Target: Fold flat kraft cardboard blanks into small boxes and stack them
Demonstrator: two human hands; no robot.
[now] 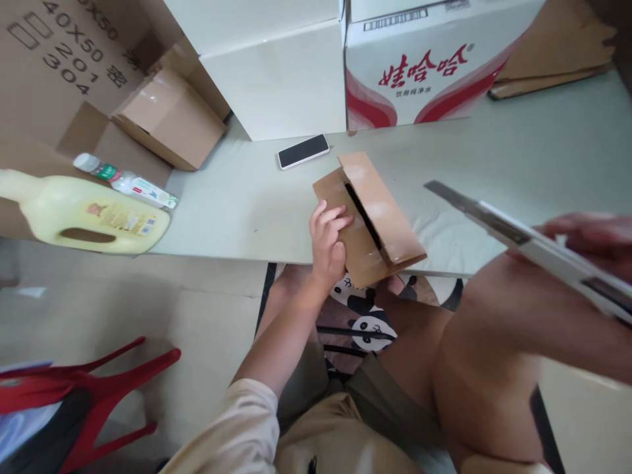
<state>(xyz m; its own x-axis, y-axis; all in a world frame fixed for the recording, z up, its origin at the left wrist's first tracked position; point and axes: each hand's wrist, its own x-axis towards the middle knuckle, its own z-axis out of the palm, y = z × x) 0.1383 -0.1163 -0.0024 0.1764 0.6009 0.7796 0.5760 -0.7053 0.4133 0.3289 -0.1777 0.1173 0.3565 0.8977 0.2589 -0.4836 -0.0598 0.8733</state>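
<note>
A small brown cardboard box [382, 210] lies near the front edge of the table, with a dark slit showing along its partly parted flaps. My left hand [330, 243] grips its left side, fingers over the flap and thumb bent close by. Up at the right, apart from the box, my right hand [518, 303] is closed around a white utility knife [538, 247]. Its grey blade extends to the left, pointing over the table. Some blur softens the right hand and its fingers.
Behind the box lies a dark-topped white device [303, 151], before white cartons [276, 82]. A yellowish jug [93, 214], a small bottle [126, 181] and another cardboard box [170, 118] are at left. Flattened cardboard [548, 56] sits back right; a red stool [108, 382] stands on the floor.
</note>
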